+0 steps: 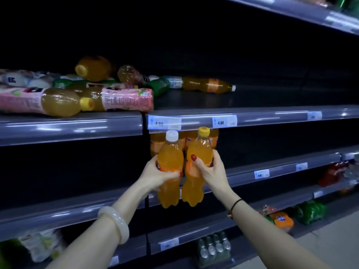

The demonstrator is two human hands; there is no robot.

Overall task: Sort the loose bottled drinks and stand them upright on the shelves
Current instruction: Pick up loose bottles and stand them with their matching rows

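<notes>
My left hand point(158, 174) grips an orange soda bottle with a white cap point(170, 164), held upright. Beside it, touching, my right hand point(208, 167) grips a second orange soda bottle with a yellow cap point(197, 158), also upright. Both hang in front of the middle shelf point(272, 167), where several orange bottles point(186, 139) stand upright just behind them. On the upper shelf point(262, 116) a heap of loose bottles point(101, 88) lies on its side at the left, and one orange bottle point(208, 84) lies alone further right.
Price tags point(224, 122) line the shelf edges. Lower shelves hold green and orange packs point(308, 211) at the right, a pack of clear bottles point(213, 247) low in the middle, and pale packs point(40, 245) at the lower left. The top shelf edge point(330, 18) runs overhead.
</notes>
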